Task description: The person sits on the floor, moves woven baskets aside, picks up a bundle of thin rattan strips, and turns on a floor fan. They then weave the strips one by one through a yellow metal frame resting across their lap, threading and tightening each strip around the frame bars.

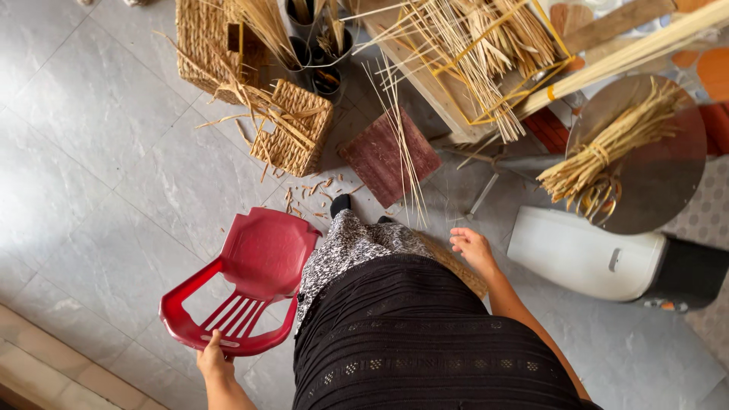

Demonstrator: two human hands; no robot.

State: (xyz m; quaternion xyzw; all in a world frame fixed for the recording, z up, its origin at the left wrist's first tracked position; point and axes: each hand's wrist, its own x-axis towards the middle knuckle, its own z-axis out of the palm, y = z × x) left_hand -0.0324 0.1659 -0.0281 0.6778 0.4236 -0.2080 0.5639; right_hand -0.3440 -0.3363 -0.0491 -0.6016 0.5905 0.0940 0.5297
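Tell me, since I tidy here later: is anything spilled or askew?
Yes. Straw scraps are scattered on the floor tiles by the small woven basket, and the red plastic chair is tipped, held at its backrest by the left hand.

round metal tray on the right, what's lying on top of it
A tied bundle of straw stalks lies across the round metal tray, with a small coil of straw near its lower end. Whatever is beneath the tray is hidden.

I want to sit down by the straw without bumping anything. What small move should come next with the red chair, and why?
Probably set the red chair level: the left hand grips its backrest, it stands tilted, and the right hand holds nothing.
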